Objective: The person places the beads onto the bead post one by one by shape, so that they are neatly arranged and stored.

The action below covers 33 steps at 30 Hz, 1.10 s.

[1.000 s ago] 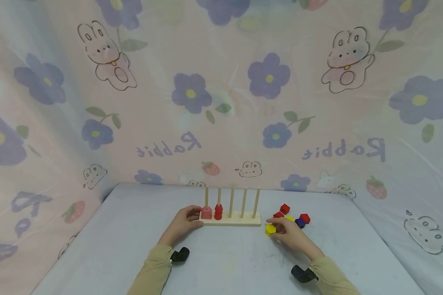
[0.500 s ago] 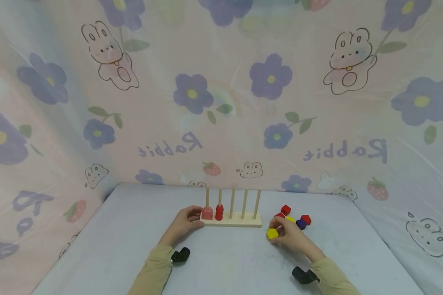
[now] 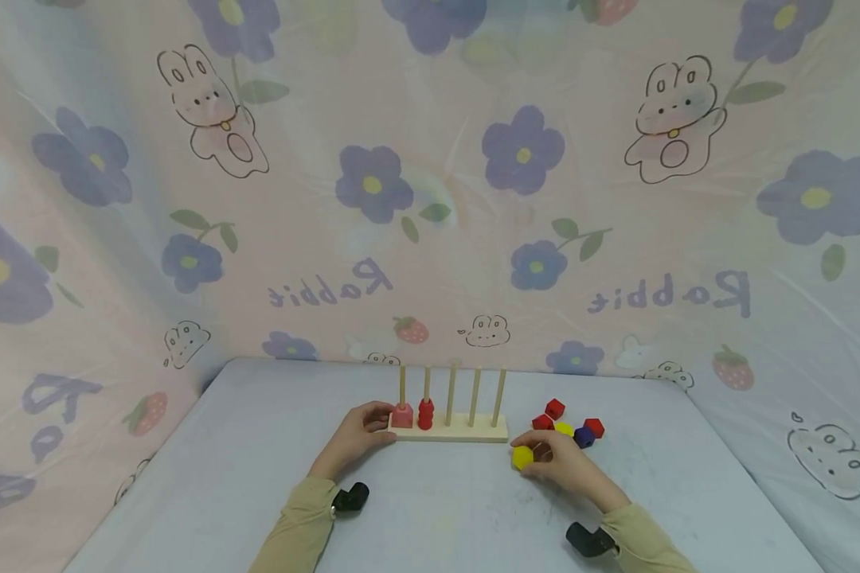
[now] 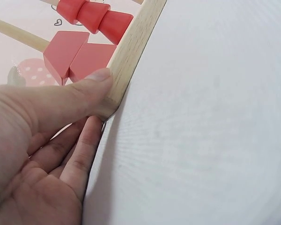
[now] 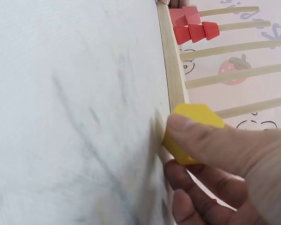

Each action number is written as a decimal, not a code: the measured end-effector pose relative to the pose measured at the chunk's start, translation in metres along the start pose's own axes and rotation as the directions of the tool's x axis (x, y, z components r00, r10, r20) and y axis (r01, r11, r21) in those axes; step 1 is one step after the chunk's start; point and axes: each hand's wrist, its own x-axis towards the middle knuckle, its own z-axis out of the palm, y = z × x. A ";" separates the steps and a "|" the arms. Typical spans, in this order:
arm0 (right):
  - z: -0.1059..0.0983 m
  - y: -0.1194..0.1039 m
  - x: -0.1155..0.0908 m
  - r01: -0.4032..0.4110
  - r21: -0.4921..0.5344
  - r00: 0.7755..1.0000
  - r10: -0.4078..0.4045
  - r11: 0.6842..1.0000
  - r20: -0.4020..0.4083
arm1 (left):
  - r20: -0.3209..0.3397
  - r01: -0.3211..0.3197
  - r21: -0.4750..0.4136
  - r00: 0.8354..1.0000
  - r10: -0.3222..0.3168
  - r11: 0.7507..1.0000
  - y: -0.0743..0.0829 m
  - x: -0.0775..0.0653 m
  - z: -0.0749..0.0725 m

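Note:
A wooden peg board [image 3: 466,434] with several upright pegs stands on the table. Pink blocks [image 3: 402,418] sit on its leftmost peg and a stack of red beads [image 3: 426,415] on the second; the other pegs are bare. My left hand [image 3: 354,438] grips the board's left end, and in the left wrist view the thumb [image 4: 96,79] presses the base's corner. Between thumb and fingers my right hand [image 3: 566,463] pinches a yellow faceted block [image 3: 522,458], near the board's right end. The right wrist view shows the yellow block [image 5: 196,115] partly covered by the thumb.
Loose blocks lie right of the board, behind the right hand: red ones [image 3: 555,409], a yellow one [image 3: 564,429] and a dark purple one [image 3: 584,436]. A cloth with flowers and rabbits [image 3: 430,239] hangs behind the white table [image 3: 444,509].
The right hand has drawn the yellow block slightly nearer and left, and the block has turned in its fingers. The left hand keeps its hold on the peg board.

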 end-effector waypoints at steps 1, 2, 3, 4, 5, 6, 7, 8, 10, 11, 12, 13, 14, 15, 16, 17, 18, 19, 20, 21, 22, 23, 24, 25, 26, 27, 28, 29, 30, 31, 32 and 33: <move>0.000 0.000 0.000 0.003 -0.005 1.000 -0.003 1.000 -0.002 | -0.002 -0.009 0.000 1.000 0.009 1.000 0.003 -0.001 0.000; 0.001 0.000 0.000 0.007 -0.010 1.000 -0.007 1.000 -0.005 | -0.004 -0.009 0.000 1.000 0.009 1.000 0.007 -0.002 0.000; 0.001 0.000 -0.001 0.010 -0.018 1.000 -0.010 1.000 -0.010 | -0.005 -0.011 0.002 1.000 0.011 1.000 0.010 -0.004 0.000; 0.001 0.000 -0.001 0.015 -0.031 1.000 -0.016 0.999 -0.016 | -0.004 -0.014 0.001 1.000 0.014 1.000 0.013 -0.005 0.000; 0.000 -0.001 -0.001 0.022 -0.039 1.000 -0.023 0.999 -0.021 | -0.004 -0.017 -0.001 1.000 0.017 1.000 0.016 -0.006 0.000; 0.000 -0.001 0.000 0.029 -0.050 0.999 -0.031 0.998 -0.030 | -0.004 -0.019 0.000 1.000 0.019 1.000 0.018 -0.007 0.000; -0.001 -0.003 0.000 0.035 -0.059 0.999 -0.037 0.998 -0.039 | -0.006 -0.022 0.002 1.000 0.022 1.000 0.018 -0.007 0.000; -0.002 -0.004 0.000 0.045 -0.061 0.998 -0.047 0.997 -0.047 | -0.009 -0.021 0.003 1.000 0.021 1.000 0.017 -0.007 0.000; -0.005 -0.008 0.001 0.055 -0.058 0.996 -0.059 0.997 -0.062 | -0.011 -0.020 0.002 1.000 0.020 1.000 0.012 -0.005 0.000; -0.006 -0.010 0.001 0.058 -0.054 0.996 -0.062 0.997 -0.071 | -0.012 -0.019 0.001 1.000 0.019 1.000 0.009 -0.004 0.000; -0.007 -0.011 0.002 0.060 -0.056 0.995 -0.064 0.997 -0.081 | -0.014 -0.016 0.000 1.000 0.016 1.000 0.005 -0.003 0.000; -0.009 -0.014 0.002 0.063 -0.059 0.994 -0.069 0.996 -0.091 | -0.015 -0.014 -0.003 1.000 0.014 1.000 0.001 -0.001 0.000; -0.011 -0.016 0.002 0.073 -0.061 0.992 -0.079 0.995 -0.103 | -0.013 -0.011 -0.007 1.000 0.011 1.000 -0.002 0.000 0.000; -0.012 -0.017 0.002 0.078 -0.072 0.989 -0.087 0.994 -0.119 | -0.011 -0.009 -0.012 1.000 0.009 1.000 -0.004 0.001 0.000; -0.014 -0.019 0.003 0.089 -0.085 0.986 -0.100 0.992 -0.134 | -0.010 -0.012 -0.016 1.000 0.011 1.000 -0.006 0.002 -0.001; -0.016 -0.021 0.004 0.099 -0.095 0.982 -0.113 0.991 -0.151 | -0.011 -0.012 -0.021 1.000 0.012 1.000 -0.007 0.003 -0.001; -0.019 -0.024 0.005 0.110 -0.106 0.978 -0.126 0.988 -0.166 | -0.011 -0.017 -0.022 1.000 0.017 1.000 -0.008 0.003 -0.001; -0.021 -0.026 0.006 0.123 -0.110 0.973 -0.141 0.986 -0.180 | -0.012 -0.019 -0.022 1.000 0.018 1.000 -0.009 0.004 -0.002; -0.024 -0.029 0.007 0.136 -0.110 0.968 -0.156 0.984 -0.194 | -0.013 -0.022 -0.023 1.000 0.022 0.999 -0.009 0.003 -0.002; -0.027 -0.032 0.008 0.146 -0.099 0.966 -0.163 0.984 -0.203 | -0.011 -0.023 -0.022 1.000 0.022 0.999 -0.004 0.001 -0.003; -0.029 -0.036 0.010 0.158 -0.087 0.963 -0.173 0.984 -0.208 | -0.008 -0.024 -0.022 1.000 0.024 0.999 0.000 0.000 -0.003; -0.032 -0.039 0.011 0.164 -0.076 0.961 -0.177 0.984 -0.213 | -0.007 -0.024 -0.018 1.000 0.024 1.000 0.003 -0.001 -0.003; -0.035 -0.043 0.013 0.167 -0.066 0.960 -0.177 0.984 -0.216 | -0.006 -0.027 -0.018 1.000 0.027 0.999 0.004 -0.002 -0.003; -0.037 -0.046 0.014 0.168 -0.055 0.959 -0.176 0.984 -0.221 | -0.006 -0.026 -0.016 1.000 0.026 1.000 0.005 -0.003 -0.002; -0.038 -0.049 0.016 0.168 -0.046 0.959 -0.174 0.985 -0.225 | -0.004 -0.027 -0.013 1.000 0.027 1.000 0.005 -0.003 -0.002; -0.040 -0.052 0.018 0.168 -0.041 0.959 -0.172 0.985 -0.226 | -0.002 -0.024 -0.009 1.000 0.024 1.000 0.005 -0.003 -0.002; -0.041 -0.056 0.020 0.169 -0.046 0.957 -0.175 0.985 -0.231 | -0.003 -0.024 -0.010 1.000 0.024 1.000 0.001 -0.001 -0.002; -0.041 -0.059 0.022 0.166 -0.051 0.956 -0.174 0.985 -0.237 | -0.006 -0.024 -0.007 1.000 0.024 1.000 -0.003 0.000 -0.001; -0.042 -0.063 0.024 0.167 -0.056 0.954 -0.176 0.984 -0.243 | -0.006 -0.019 -0.009 1.000 0.019 1.000 -0.005 0.001 -0.002; -0.043 -0.066 0.026 0.174 -0.057 0.951 -0.183 0.983 -0.248 | -0.006 -0.013 -0.010 1.000 0.013 1.000 -0.006 0.002 -0.002; -0.043 -0.070 0.028 0.182 -0.060 0.948 -0.192 0.981 -0.255 | -0.003 -0.014 -0.009 1.000 0.013 1.000 -0.007 0.002 -0.002; -0.044 -0.073 0.030 0.191 -0.061 0.945 -0.200 0.980 -0.260 | -0.002 -0.017 -0.009 1.000 0.016 1.000 -0.007 0.002 -0.002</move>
